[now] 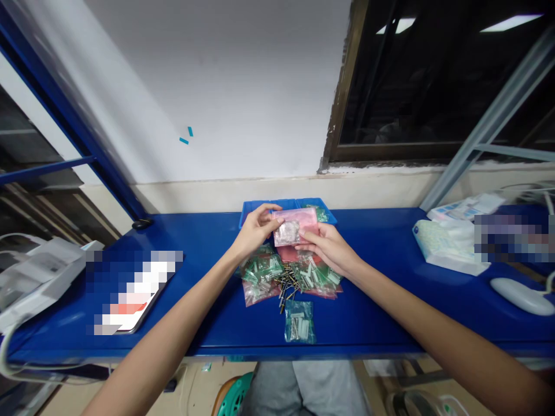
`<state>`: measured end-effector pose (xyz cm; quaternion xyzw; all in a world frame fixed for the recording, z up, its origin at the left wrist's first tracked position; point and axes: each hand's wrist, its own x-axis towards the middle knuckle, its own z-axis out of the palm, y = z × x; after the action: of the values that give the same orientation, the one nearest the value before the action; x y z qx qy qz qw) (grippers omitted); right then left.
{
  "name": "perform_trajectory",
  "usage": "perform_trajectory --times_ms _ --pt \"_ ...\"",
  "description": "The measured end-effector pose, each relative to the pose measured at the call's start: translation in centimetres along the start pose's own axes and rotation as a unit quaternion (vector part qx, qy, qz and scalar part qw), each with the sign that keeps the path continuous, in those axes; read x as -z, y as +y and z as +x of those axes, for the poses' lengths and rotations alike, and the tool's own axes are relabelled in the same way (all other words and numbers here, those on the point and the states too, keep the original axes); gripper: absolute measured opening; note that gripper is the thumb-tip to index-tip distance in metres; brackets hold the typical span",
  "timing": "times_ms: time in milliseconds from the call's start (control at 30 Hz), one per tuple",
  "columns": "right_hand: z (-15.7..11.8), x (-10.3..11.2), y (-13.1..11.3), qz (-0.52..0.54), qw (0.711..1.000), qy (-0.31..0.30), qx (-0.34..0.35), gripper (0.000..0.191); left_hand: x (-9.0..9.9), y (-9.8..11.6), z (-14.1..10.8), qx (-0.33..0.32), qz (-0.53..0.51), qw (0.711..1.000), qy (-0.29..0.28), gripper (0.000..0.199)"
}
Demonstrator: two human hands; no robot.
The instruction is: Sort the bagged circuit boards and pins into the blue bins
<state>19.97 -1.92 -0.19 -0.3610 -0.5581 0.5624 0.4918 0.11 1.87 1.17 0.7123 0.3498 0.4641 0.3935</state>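
Observation:
Between my two hands is a pink plastic bag (306, 217) with small pale parts showing inside. My left hand (256, 228) pinches its left edge between thumb and fingers. On the right side my right hand (326, 244) grips the same bag, thumb on its front. Beneath lie green plastic bags (261, 267) of small parts, with pink bags (258, 293) under them. A loose heap of metal screws or pins (287, 283) sits in the middle. Closer to me, a single green bag (299, 322) with white and metal parts lies flat near the table edge.
A blue divided bin (249, 215) stands behind my hands, with green bags in its right compartment. On the blue table (208, 312), a tablet-like device (150, 289) and white equipment (47, 271) are to the left. A tissue box (451, 245) and white mouse (520, 296) are right.

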Motion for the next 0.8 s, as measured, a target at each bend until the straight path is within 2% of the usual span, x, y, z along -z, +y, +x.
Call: perform_trajectory --times_ms 67,133,233,300,367,567,700,800 --pt "-0.1 0.0 0.3 -0.016 1.0 0.0 0.001 0.026 -0.3 0.1 -0.2 -0.029 0.029 0.999 0.004 0.036" --pt "0.0 0.1 0.4 -0.029 1.0 0.005 0.006 0.026 -0.4 0.0 -0.4 -0.075 0.099 0.992 0.034 0.037" --pt "0.2 0.3 0.5 -0.012 1.0 0.026 0.013 0.023 -0.2 -0.3 -0.6 -0.155 0.259 0.949 0.086 0.025" --pt "0.4 0.5 0.5 0.008 0.999 0.037 0.021 0.022 0.0 -0.5 -0.7 -0.186 0.347 0.915 0.085 0.025" --pt "0.5 0.6 0.4 0.022 0.998 0.043 0.028 0.023 0.1 -0.7 -0.7 -0.195 0.399 0.894 0.062 0.029" --pt "0.4 0.4 0.1 0.07 0.997 0.042 0.016 0.027 -0.3 -1.0 -1.0 -0.251 0.44 0.862 0.031 0.036" --pt "0.1 0.4 0.0 0.059 0.997 0.044 0.014 0.027 -0.8 -1.1 -1.1 -0.28 0.436 0.855 0.01 0.026" --pt "0.1 0.6 -0.2 0.076 0.996 0.037 0.038 0.029 -0.9 -1.1 -1.2 -0.289 0.427 0.857 -0.006 0.021"
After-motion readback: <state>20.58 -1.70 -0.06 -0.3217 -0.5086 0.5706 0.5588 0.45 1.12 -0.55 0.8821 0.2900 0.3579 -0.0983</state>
